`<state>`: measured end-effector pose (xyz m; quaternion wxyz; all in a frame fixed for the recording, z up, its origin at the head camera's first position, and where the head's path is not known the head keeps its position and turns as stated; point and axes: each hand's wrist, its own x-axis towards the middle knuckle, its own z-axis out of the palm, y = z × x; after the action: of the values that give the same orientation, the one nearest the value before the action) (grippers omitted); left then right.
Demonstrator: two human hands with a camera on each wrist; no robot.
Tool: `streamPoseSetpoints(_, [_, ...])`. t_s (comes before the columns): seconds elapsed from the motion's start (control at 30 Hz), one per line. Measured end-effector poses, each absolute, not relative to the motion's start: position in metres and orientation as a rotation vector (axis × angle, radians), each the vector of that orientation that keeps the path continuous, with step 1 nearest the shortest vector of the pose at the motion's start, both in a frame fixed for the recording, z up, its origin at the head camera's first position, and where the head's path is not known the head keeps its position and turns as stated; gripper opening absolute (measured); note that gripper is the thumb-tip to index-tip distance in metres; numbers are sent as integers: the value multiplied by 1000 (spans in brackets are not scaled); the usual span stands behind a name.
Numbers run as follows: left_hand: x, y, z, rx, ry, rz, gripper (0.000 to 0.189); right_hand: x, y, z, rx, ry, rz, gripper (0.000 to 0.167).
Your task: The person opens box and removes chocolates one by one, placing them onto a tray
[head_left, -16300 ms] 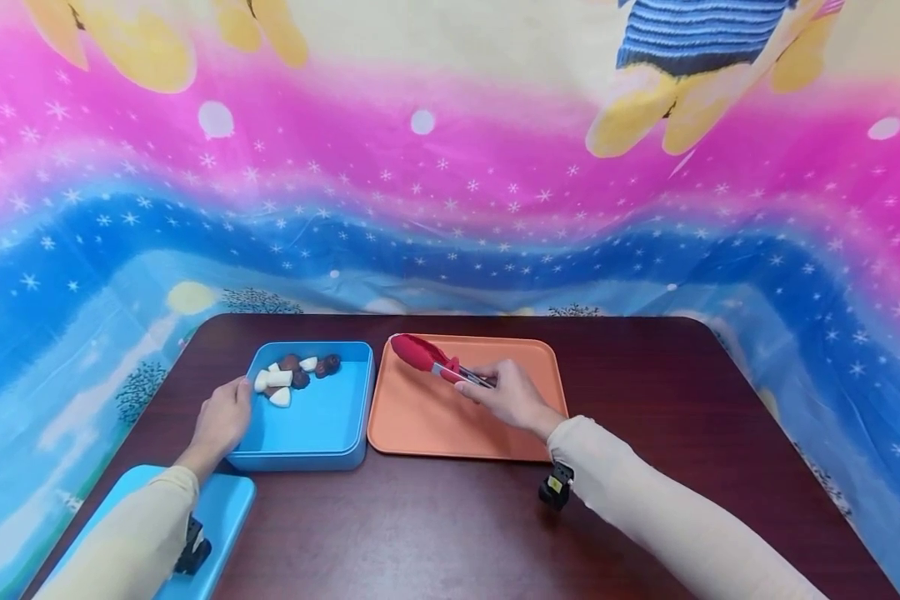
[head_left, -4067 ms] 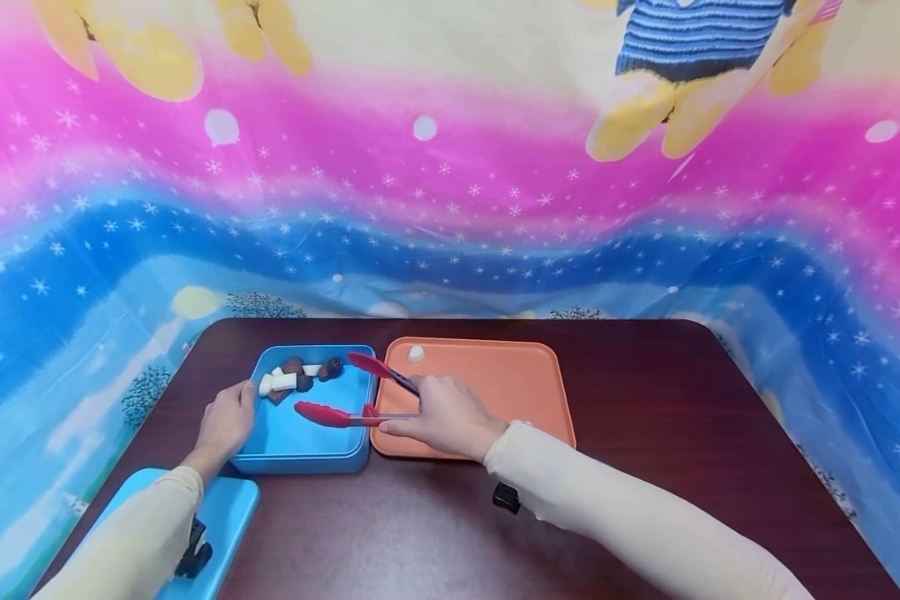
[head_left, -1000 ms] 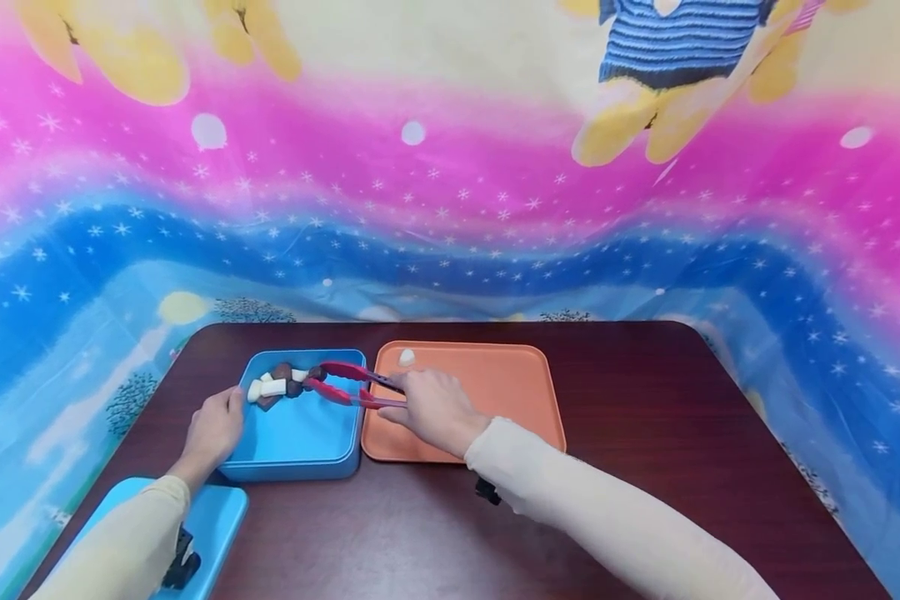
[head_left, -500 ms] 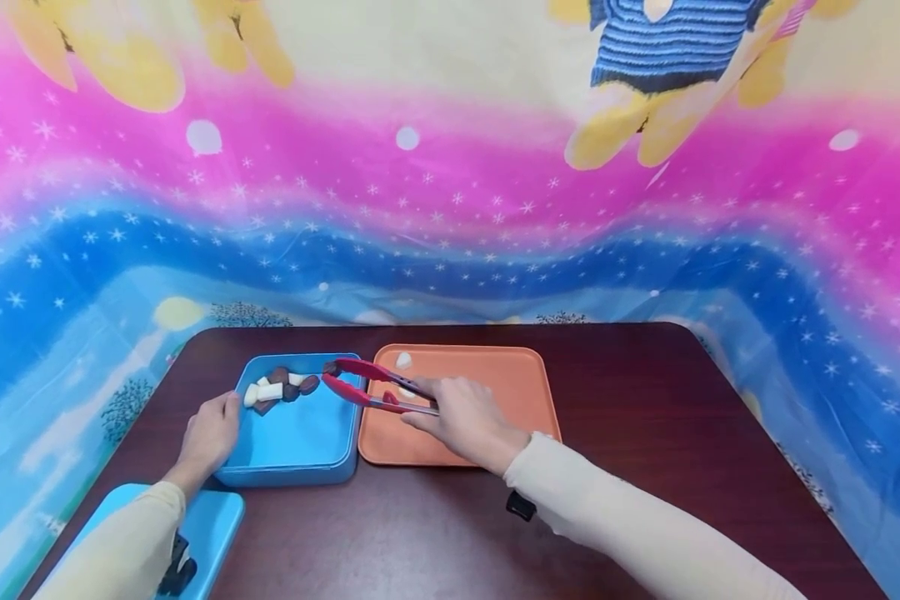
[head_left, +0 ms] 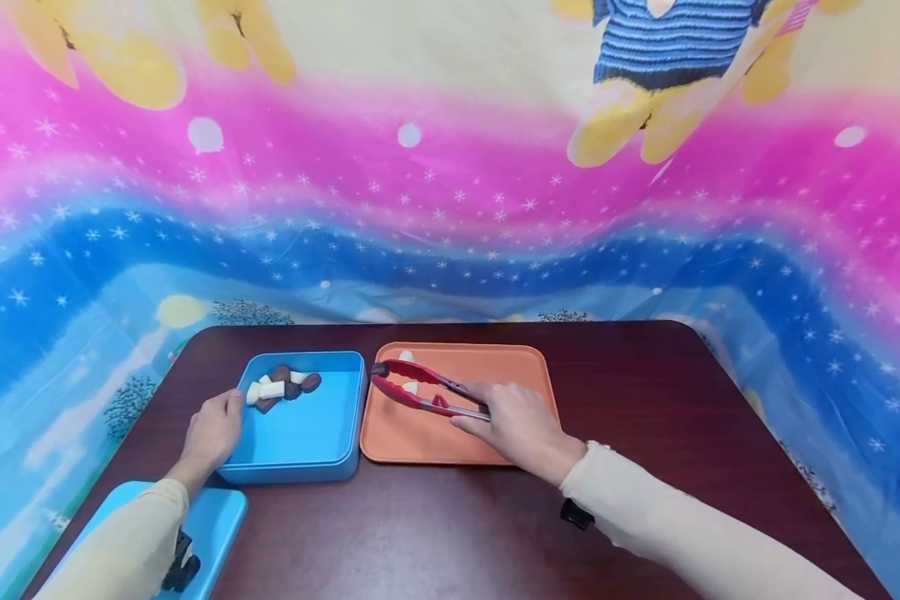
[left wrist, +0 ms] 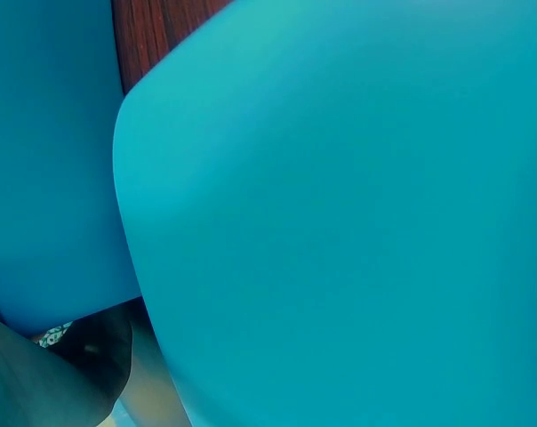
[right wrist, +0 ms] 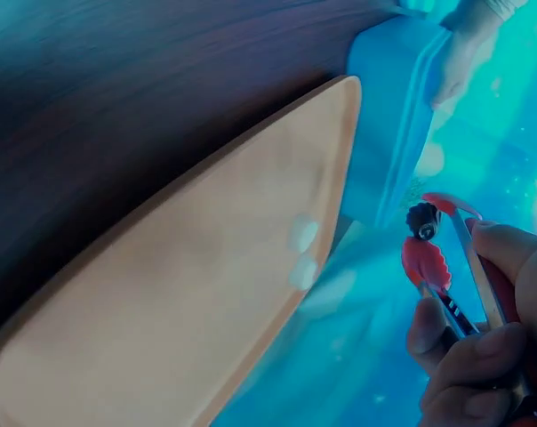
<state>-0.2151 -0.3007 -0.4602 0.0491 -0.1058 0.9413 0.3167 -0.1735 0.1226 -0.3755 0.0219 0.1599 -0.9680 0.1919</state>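
Note:
My right hand (head_left: pixel 521 425) holds red-tipped metal tongs (head_left: pixel 423 373) above the orange tray (head_left: pixel 487 446). Pinched in the tongs' red ends is a small dark brown piece (head_left: pixel 379 369), seen closer in the right wrist view as a dark, rounded piece (right wrist: pixel 422 221). Two white pieces (right wrist: pixel 303 233) lie near one edge of that tray. To the left, my left hand (head_left: pixel 213 429) grips the left wall of the blue box (head_left: pixel 292 473), thumb at the rim. Several white and brown pieces (head_left: pixel 273 390) are heaped in the box's far left part.
A blue lid (head_left: pixel 217 533) lies at the near left, under my left forearm, and fills most of the left wrist view. Box and tray stand side by side on the dark wooden table (head_left: pixel 420 533). A printed cloth (head_left: pixel 450 208) hangs around the table's far side.
Since the first frame, two white pieces have come onto the tray. In the last second, the tongs have taken a dark piece from the box and moved right over the tray.

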Motion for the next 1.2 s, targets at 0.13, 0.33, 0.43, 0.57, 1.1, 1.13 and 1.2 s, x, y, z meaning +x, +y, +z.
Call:
streamPoseSetpoints(0.13, [-215, -301, -460, -324, 2873, 961, 67, -174, 137, -381, 454, -3019, 559, 56])
streamPoseSetpoints(0.33, [-215, -300, -460, -312, 2877, 960, 67, -180, 158, -388, 393, -3043, 527, 58])
streamPoseSetpoints(0.43, [-215, -299, -460, -319, 2875, 962, 66, -185, 167, -389, 384, -3048, 500, 57])
streamPoseSetpoints(0.57, [-214, -299, -459, -332, 2879, 972, 65, -190, 175, -392, 379, -3058, 455, 54])
streamPoseSetpoints(1.1, [-213, -299, -458, -329, 2906, 991, 63, -198, 178, -399, 326, -3111, 446, 49])
streamPoseSetpoints(1.13, [-213, -299, -458, -328, 2902, 991, 64, -198, 177, -399, 317, -3117, 443, 50])
streamPoseSetpoints(1.2, [-213, -299, -458, -328, 2895, 991, 65, -200, 176, -399, 314, -3122, 432, 50])
